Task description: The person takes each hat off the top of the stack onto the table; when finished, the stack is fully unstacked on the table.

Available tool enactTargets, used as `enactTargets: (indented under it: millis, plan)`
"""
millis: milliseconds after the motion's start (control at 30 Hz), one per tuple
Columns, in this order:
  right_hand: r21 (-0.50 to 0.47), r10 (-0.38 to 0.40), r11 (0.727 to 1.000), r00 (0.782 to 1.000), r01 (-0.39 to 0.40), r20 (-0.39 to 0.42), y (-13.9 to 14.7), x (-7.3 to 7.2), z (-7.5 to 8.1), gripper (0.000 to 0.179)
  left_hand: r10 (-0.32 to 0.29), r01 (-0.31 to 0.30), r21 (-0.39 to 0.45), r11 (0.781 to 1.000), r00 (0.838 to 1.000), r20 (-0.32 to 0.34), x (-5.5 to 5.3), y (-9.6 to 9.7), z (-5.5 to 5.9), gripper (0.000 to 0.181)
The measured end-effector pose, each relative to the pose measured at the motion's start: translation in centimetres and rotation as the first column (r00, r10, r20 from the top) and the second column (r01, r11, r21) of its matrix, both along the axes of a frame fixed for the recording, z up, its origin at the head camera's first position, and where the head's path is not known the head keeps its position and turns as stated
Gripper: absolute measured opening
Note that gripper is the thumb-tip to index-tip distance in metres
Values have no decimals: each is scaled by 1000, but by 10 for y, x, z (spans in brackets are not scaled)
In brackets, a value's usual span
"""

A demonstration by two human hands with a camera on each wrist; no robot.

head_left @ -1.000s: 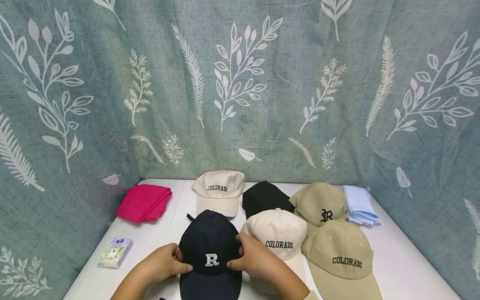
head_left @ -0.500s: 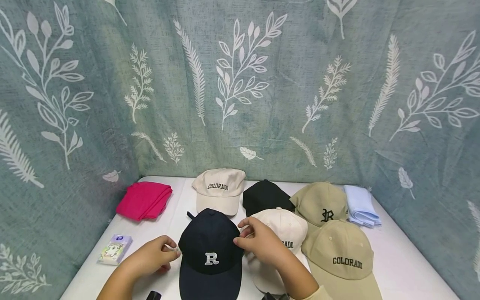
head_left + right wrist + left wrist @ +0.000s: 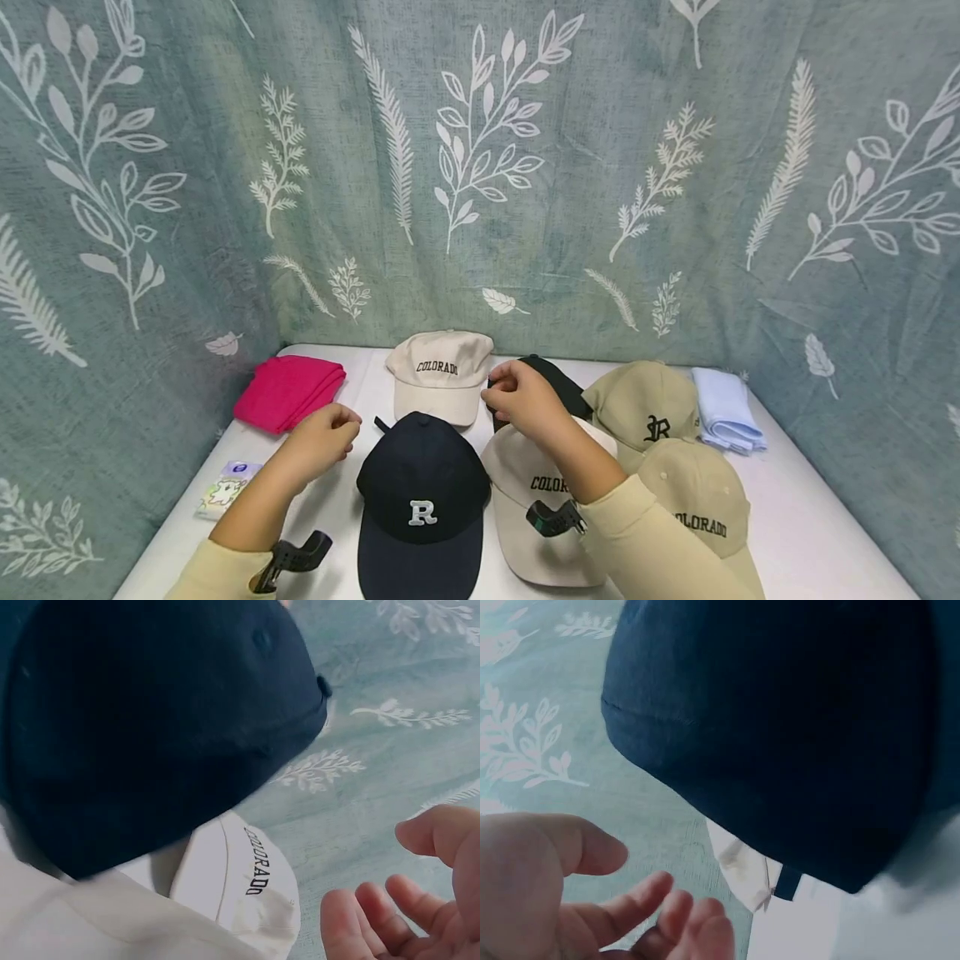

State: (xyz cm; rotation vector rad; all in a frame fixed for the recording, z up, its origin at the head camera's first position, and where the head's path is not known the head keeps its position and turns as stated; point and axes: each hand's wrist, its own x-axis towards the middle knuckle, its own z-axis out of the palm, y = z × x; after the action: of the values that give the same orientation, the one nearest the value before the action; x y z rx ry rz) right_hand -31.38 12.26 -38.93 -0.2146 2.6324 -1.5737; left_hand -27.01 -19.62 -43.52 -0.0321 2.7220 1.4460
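Observation:
A navy cap point(image 3: 420, 479) with a white letter R lies at the front middle of the table, brim toward me. My left hand point(image 3: 324, 442) hovers to its left, fingers loosely bent and holding nothing. My right hand point(image 3: 528, 398) is above and behind it on the right, overlapping the black cap point(image 3: 558, 383) in the head view, also holding nothing. Below my right forearm sits a cream COLORADO cap point(image 3: 517, 500). Another cream cap point(image 3: 442, 375) stands at the back. In the left wrist view the left fingers point(image 3: 641, 900) are spread apart from the navy cap.
On the right are two khaki caps, a back one point(image 3: 645, 404) and a front one point(image 3: 678, 479) partly behind my sleeve. A folded light blue cloth point(image 3: 723, 408) lies beyond them. At left are a folded red cloth point(image 3: 288, 392) and a small tissue pack point(image 3: 225, 492).
Both hands have let go of the navy cap and moved away from it, up and back toward the far side of the table. The navy cap stays in place.

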Motion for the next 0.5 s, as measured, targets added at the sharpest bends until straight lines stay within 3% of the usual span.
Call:
enactTargets:
  millis: [167, 300, 400, 500]
  plan:
    - [-7, 1, 1000, 993, 0, 120, -12, -33, 3, 42, -37, 37, -42, 998, 999, -10, -37, 6, 7, 30]
    - [20, -22, 1000, 978, 18, 206, -18, -58, -5, 50, -72, 66, -176, 982, 997, -28, -68, 11, 6, 27]
    - [86, -49, 996, 973, 31, 225, -20, -73, -13, 58, -109, 93, -268, 959, 993, -44, -89, 13, 5, 25]
    - [149, -48, 989, 973, 14, 228, -25, -86, -19, 67, -113, 100, -284, 954, 993, -33, -109, 11, 2, 27]
